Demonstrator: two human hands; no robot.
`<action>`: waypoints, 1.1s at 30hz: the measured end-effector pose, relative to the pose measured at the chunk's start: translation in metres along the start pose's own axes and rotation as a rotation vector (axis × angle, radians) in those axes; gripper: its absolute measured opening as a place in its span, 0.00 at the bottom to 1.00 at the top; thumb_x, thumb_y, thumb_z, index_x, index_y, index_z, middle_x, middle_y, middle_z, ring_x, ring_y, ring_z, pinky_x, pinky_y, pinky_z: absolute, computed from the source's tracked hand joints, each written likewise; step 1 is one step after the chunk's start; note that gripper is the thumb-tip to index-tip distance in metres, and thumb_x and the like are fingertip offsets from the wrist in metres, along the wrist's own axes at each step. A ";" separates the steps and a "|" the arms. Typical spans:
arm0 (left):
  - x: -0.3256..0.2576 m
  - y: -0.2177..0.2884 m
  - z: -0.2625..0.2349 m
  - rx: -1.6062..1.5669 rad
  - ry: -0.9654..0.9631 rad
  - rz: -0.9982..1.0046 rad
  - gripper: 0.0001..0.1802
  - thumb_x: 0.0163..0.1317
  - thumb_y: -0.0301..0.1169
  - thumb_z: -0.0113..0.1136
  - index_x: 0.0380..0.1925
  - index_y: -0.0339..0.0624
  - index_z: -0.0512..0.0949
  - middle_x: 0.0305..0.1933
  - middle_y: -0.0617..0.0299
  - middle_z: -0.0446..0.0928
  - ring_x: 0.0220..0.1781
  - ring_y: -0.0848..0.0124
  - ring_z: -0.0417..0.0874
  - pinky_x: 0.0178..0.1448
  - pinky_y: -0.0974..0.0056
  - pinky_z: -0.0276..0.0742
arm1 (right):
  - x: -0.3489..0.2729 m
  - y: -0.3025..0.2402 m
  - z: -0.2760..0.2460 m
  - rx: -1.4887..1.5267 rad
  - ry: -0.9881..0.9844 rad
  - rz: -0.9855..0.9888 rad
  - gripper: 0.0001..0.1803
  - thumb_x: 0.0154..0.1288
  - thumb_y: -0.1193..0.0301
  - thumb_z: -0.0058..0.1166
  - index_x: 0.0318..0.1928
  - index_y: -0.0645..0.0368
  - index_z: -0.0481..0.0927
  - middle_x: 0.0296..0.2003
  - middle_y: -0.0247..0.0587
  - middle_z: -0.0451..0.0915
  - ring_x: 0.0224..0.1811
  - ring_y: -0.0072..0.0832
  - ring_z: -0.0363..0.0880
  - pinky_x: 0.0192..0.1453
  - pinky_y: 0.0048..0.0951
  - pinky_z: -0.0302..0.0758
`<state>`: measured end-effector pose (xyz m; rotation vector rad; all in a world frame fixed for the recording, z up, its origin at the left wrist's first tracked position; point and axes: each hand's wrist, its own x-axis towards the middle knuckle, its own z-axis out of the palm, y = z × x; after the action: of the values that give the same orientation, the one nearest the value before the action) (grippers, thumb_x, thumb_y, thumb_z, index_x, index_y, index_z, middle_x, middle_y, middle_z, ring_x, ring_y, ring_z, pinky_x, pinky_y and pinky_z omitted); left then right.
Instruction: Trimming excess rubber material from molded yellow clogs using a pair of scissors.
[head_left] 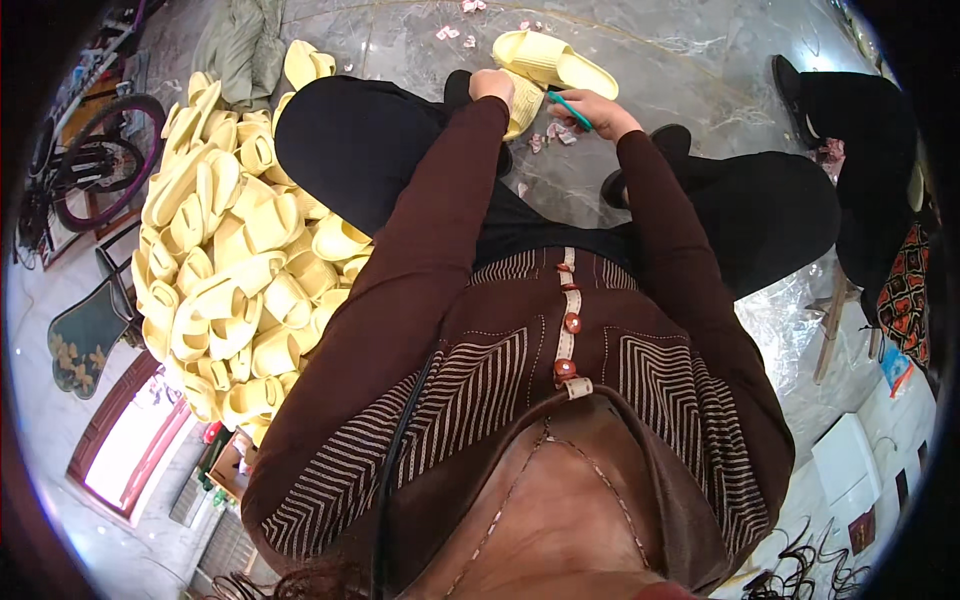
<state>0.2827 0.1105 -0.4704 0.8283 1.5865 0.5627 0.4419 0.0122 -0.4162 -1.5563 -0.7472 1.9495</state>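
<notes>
My left hand (492, 88) is closed on the near end of a yellow slipper (523, 108), which it holds between my knees above the grey floor. In my right hand (600, 112) is a slim teal-handled tool (570, 110) with a dark tip; its exact kind is not clear. The tip points toward the held slipper, and I cannot tell whether they touch. Just beyond both hands a second yellow slipper (560, 64) lies on the floor. My fingers hide part of the held slipper.
A large heap of yellow slippers (250, 270) rises against my left side. Grey-green cloth (240, 50) lies behind it, and a bicycle (100, 165) stands at far left. Crumpled pinkish scraps (560, 133) dot the floor. Another person's dark-clad leg (860, 150) is at the right.
</notes>
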 end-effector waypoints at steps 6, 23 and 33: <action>0.014 -0.023 -0.020 0.167 0.136 0.189 0.08 0.48 0.26 0.48 0.20 0.34 0.75 0.17 0.55 0.73 0.16 0.67 0.73 0.20 0.63 0.64 | 0.011 -0.017 0.014 -0.100 -0.160 -0.004 0.14 0.52 0.61 0.54 0.35 0.56 0.75 0.20 0.25 0.68 0.21 0.13 0.65 0.21 0.16 0.60; 0.005 -0.021 -0.020 0.336 0.125 0.278 0.09 0.50 0.28 0.49 0.23 0.34 0.77 0.18 0.55 0.74 0.17 0.68 0.75 0.21 0.65 0.68 | 0.021 -0.019 0.025 0.033 0.083 -0.115 0.13 0.51 0.62 0.56 0.30 0.59 0.76 0.17 0.27 0.68 0.15 0.14 0.63 0.15 0.16 0.58; -0.055 0.028 -0.009 0.421 -0.593 1.029 0.11 0.49 0.30 0.53 0.33 0.39 0.75 0.14 0.59 0.67 0.14 0.66 0.71 0.19 0.63 0.67 | 0.024 0.005 -0.012 0.445 0.420 -0.170 0.11 0.50 0.65 0.56 0.26 0.60 0.73 0.17 0.32 0.69 0.14 0.20 0.66 0.15 0.20 0.61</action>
<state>0.2818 0.0868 -0.4126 1.9492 0.6418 0.6026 0.4483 0.0262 -0.4383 -1.4905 -0.2380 1.4657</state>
